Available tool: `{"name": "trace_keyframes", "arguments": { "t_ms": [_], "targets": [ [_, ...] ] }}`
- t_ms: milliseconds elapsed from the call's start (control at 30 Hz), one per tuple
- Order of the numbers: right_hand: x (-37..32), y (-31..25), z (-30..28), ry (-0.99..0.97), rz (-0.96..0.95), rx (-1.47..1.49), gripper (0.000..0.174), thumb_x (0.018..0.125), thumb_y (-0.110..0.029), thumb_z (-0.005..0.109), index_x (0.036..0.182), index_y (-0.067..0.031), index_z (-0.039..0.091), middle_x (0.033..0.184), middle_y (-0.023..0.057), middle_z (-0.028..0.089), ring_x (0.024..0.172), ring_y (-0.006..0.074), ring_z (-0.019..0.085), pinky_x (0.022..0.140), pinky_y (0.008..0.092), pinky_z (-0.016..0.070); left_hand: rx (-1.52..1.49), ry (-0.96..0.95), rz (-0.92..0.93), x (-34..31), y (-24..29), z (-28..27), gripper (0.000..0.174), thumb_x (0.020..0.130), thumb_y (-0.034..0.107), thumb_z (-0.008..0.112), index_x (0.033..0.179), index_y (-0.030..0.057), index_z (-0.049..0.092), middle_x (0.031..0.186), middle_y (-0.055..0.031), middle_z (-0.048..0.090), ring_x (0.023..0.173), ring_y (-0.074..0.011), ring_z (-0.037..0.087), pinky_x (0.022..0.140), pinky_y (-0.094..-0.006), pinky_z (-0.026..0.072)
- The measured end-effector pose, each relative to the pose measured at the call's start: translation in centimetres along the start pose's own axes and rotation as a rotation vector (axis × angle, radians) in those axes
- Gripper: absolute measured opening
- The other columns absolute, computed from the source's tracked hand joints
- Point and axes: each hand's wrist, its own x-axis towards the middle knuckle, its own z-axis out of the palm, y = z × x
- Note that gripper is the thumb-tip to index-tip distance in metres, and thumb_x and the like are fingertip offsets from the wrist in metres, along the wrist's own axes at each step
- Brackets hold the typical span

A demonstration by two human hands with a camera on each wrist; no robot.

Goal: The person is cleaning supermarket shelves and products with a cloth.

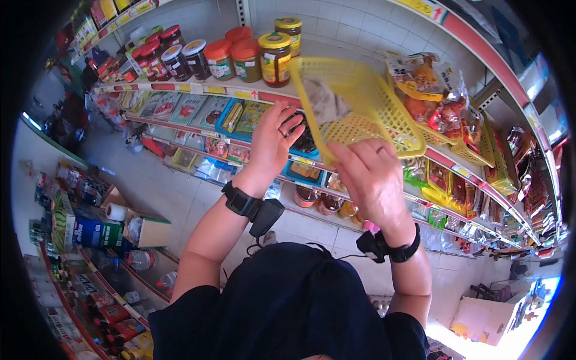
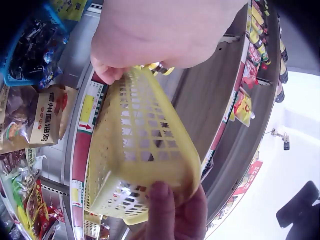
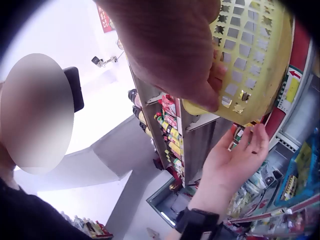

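A yellow plastic basket (image 1: 366, 123) with lattice sides is tilted over the shelf edge. My right hand (image 1: 373, 180) grips its near rim, and the right wrist view shows those fingers curled at the lattice wall. Inside the basket a crumpled greyish cloth (image 1: 324, 101) lies toward the left end. Left of the basket, my left hand (image 1: 273, 141) is raised with palm up and fingers loosely extended, holding nothing. In the right wrist view the left hand (image 3: 235, 162) appears just below the basket's lower edge.
Jars with red, yellow and white lids (image 1: 246, 57) stand on the top shelf, left of the basket. Bagged food packs (image 1: 426, 84) sit to its right. Lower shelves hold blue trays (image 1: 303, 172) and packets. Crates and bottles (image 1: 141, 260) stand behind at the left.
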Motion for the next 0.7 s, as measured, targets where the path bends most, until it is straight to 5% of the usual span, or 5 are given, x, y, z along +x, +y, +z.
{"name": "trace_keyframes", "arguments": {
  "t_ms": [100,333,467,700],
  "targets": [
    [2.2,0.0,2.5,0.032,0.009,-0.081,0.04,0.07,-0.005,0.074,0.109,-0.008,0.065,0.081,0.0058,0.06,0.079,0.0242,0.06,0.074,0.0372,0.0469,-0.05,0.02,0.052,0.1,2.0,-0.8,0.028,0.097,0.029,0.057,0.112,0.0051,0.056,0.107,-0.0085,0.062,0.098,-0.0187,0.06,0.09,-0.0356,0.0479],
    [4.9,1.7,7.6,0.083,0.058,-0.271,0.036,0.076,-0.012,0.07,0.111,-0.01,0.063,0.085,0.0048,0.059,0.083,0.0233,0.06,0.08,0.0384,0.0467,-0.205,-0.084,0.085,0.2,6.8,-2.9,0.02,0.097,0.024,0.057,0.104,0.0048,0.059,0.098,-0.0058,0.062,0.092,-0.0177,0.06,0.084,-0.0324,0.051],
    [5.2,-0.9,7.2,0.247,0.029,-0.283,0.044,0.072,-0.007,0.074,0.114,-0.0095,0.064,0.108,0.0065,0.064,0.095,0.0251,0.061,0.087,0.0429,0.0446,-0.264,-0.15,0.122,0.4,9.7,-2.6,0.02,0.097,0.025,0.058,0.101,0.0053,0.059,0.093,-0.0055,0.062,0.088,-0.0164,0.06,0.08,-0.0321,0.0502],
    [2.8,-9.2,16.0,-0.021,0.37,0.973,0.031,0.077,0.0,0.073,0.107,-0.0027,0.065,0.107,0.0137,0.067,0.1,0.0313,0.065,0.086,0.0373,0.0526,-0.368,-0.196,0.17,1.9,11.6,-2.1,0.014,0.096,0.019,0.058,0.099,0.0061,0.057,0.092,-0.0047,0.06,0.087,-0.0171,0.058,0.081,-0.0332,0.0502]
  ]
}}
